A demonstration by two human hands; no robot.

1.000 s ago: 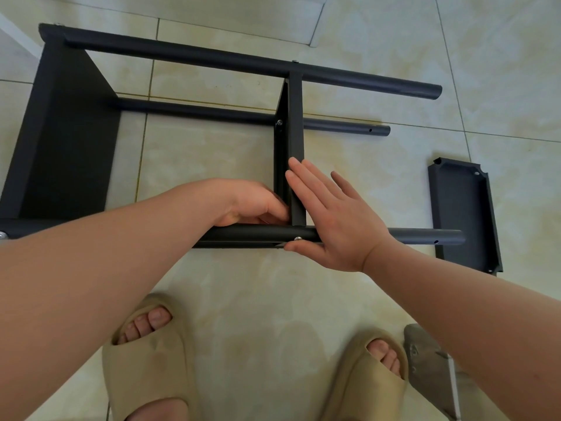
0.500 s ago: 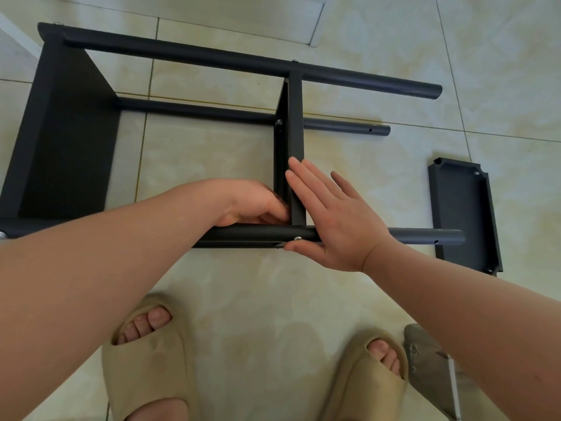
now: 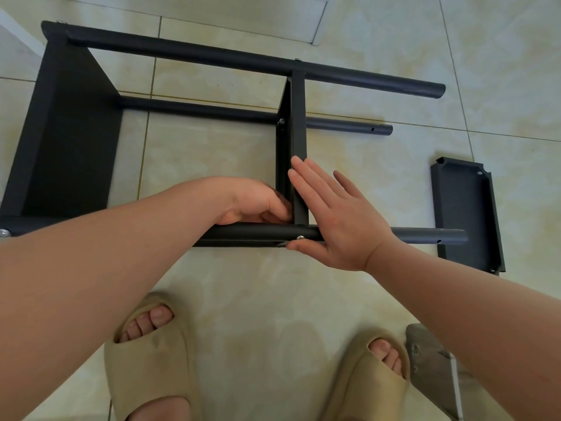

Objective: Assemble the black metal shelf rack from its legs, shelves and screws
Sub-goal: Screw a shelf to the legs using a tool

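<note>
Head view: two shelves [image 3: 73, 132] are on the legs [image 3: 212, 54]; a third shelf [image 3: 466, 214] lies loose at right. Right hand [image 3: 340, 220] presses flat against them; left hand [image 3: 255, 202] curls, its grip unclear.

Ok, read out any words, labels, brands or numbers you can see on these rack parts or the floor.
None readable: the black metal rack frame, the loose black metal shelf tray, the beige foam slippers and the pale floor tiles carry no visible text.

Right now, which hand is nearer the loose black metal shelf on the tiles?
Right. The right hand is left of the loose black metal shelf; the left hand is farther left.
</note>
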